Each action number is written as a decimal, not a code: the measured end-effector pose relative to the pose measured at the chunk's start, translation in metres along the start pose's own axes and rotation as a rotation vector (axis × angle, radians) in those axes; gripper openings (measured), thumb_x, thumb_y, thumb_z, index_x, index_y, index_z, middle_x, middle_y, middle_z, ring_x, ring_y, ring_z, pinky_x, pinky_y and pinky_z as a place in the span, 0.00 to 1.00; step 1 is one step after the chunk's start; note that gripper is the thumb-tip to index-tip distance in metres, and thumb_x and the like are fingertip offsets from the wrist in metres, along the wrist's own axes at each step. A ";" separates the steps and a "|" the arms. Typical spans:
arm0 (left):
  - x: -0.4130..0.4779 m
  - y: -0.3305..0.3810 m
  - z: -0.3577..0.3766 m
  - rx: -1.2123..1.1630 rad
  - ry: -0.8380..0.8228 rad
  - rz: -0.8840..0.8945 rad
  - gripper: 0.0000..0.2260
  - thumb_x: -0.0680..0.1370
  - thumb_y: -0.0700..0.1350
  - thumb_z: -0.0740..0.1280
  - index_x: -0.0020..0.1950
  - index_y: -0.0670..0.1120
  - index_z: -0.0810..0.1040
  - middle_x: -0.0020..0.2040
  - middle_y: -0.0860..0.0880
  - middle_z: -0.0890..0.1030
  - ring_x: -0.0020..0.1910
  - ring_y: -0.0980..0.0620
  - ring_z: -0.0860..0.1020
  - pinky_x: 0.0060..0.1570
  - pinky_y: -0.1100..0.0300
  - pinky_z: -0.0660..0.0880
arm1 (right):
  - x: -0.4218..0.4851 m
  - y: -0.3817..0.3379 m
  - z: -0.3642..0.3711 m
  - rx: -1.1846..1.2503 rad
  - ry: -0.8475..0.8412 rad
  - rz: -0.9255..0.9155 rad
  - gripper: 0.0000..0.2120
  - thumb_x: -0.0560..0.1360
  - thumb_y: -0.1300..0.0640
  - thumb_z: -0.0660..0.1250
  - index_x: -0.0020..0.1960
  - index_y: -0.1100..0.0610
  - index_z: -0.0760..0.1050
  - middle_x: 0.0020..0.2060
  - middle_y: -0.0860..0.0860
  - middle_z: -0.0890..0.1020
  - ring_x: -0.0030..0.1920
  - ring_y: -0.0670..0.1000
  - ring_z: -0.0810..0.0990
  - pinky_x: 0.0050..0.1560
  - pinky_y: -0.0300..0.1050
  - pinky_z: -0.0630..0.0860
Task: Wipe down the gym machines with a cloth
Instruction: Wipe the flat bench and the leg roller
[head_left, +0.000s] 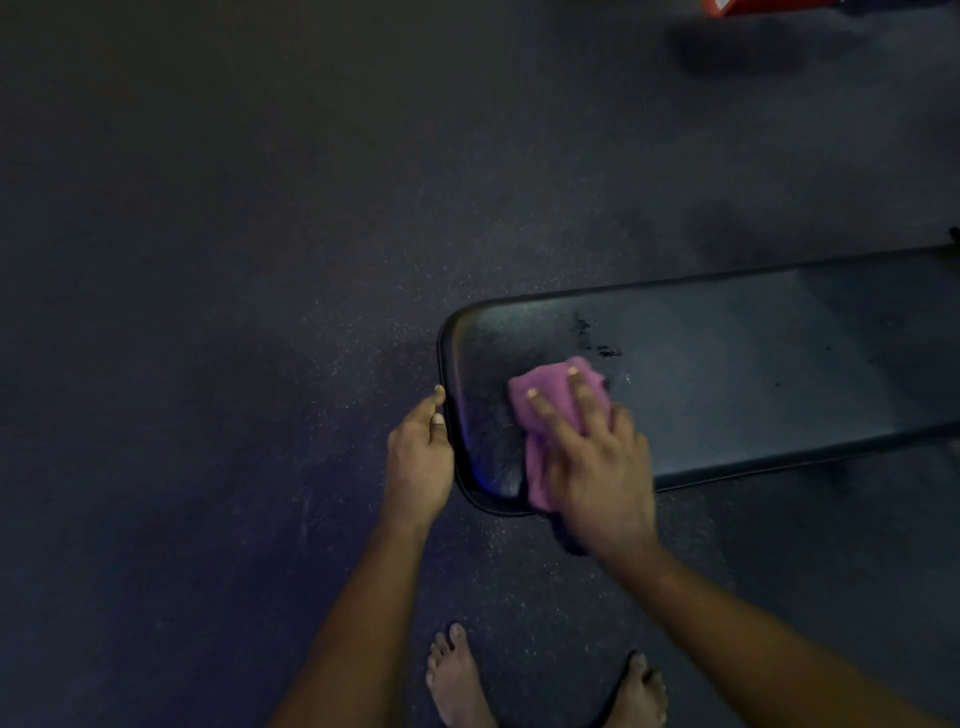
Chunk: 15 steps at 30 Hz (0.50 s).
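Observation:
A black padded gym bench (727, 364) runs from the middle of the view off to the right edge. A purple cloth (550, 395) lies bunched on its near left end. My right hand (597, 462) presses flat on the cloth with straight, spread fingers. My left hand (421, 457) grips the bench's rounded left end, fingers curled round the edge and thumb on the rim. A few dark wet specks (597, 345) sit on the pad just beyond the cloth.
Dark speckled rubber floor (234, 312) surrounds the bench. My bare feet (457, 675) stand at the bottom of the view, below the bench end. An orange object (719, 6) shows at the top right edge.

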<state>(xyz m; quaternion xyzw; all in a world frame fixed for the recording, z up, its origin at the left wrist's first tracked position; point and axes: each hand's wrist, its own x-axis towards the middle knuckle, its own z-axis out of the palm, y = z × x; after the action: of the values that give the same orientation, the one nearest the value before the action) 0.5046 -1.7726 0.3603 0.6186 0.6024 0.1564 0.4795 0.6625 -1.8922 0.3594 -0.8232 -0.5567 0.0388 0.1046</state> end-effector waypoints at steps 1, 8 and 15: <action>0.000 0.000 0.000 0.000 -0.003 -0.001 0.18 0.86 0.39 0.56 0.75 0.45 0.71 0.74 0.48 0.73 0.72 0.51 0.71 0.66 0.70 0.60 | 0.006 0.015 -0.004 0.003 0.017 0.108 0.30 0.78 0.53 0.62 0.79 0.40 0.63 0.81 0.54 0.60 0.61 0.61 0.72 0.52 0.52 0.74; 0.002 -0.007 -0.011 -0.008 -0.018 0.027 0.17 0.86 0.40 0.55 0.71 0.48 0.76 0.64 0.46 0.81 0.57 0.46 0.81 0.57 0.58 0.77 | -0.019 -0.035 -0.003 0.064 -0.017 0.064 0.35 0.76 0.54 0.69 0.80 0.40 0.62 0.82 0.53 0.58 0.64 0.62 0.71 0.52 0.56 0.77; 0.001 -0.023 -0.026 -0.005 0.056 0.055 0.17 0.86 0.38 0.54 0.70 0.44 0.76 0.65 0.48 0.80 0.56 0.50 0.81 0.51 0.67 0.74 | 0.109 -0.058 0.011 -0.112 -0.159 -0.255 0.33 0.81 0.55 0.61 0.81 0.37 0.53 0.83 0.51 0.48 0.78 0.66 0.57 0.66 0.68 0.69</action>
<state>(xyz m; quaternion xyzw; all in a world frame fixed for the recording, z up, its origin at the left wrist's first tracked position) 0.4712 -1.7653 0.3549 0.6292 0.5980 0.1885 0.4593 0.6495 -1.7690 0.3670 -0.7448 -0.6645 0.0590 0.0184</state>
